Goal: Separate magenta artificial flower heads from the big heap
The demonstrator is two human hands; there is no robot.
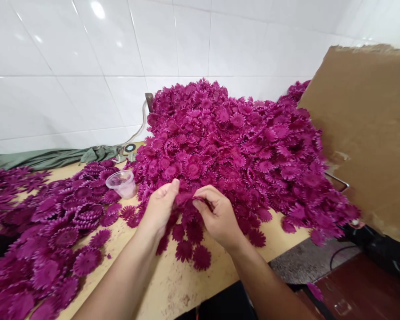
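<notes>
Between my hands is a magenta artificial flower [184, 198], partly hidden by my fingers and slightly blurred. My left hand [160, 205] is closed on its left side, thumb pointing up. From the right, my right hand [217, 216] pinches its edge with thumb and bent index finger. Right behind both hands rises a large pile of matching magenta flower heads [203, 138]. Below my fingers, several loose flower heads [201, 257] lie flat on the pale table [173, 289].
A clear plastic cup [122, 184] stands left of the pile. Stacked flower heads [63, 238] cover the table's left side. A grey-green cloth [46, 158] lies along the tiled wall [86, 102]. At the right, a large cardboard sheet [363, 133] leans beside the pile.
</notes>
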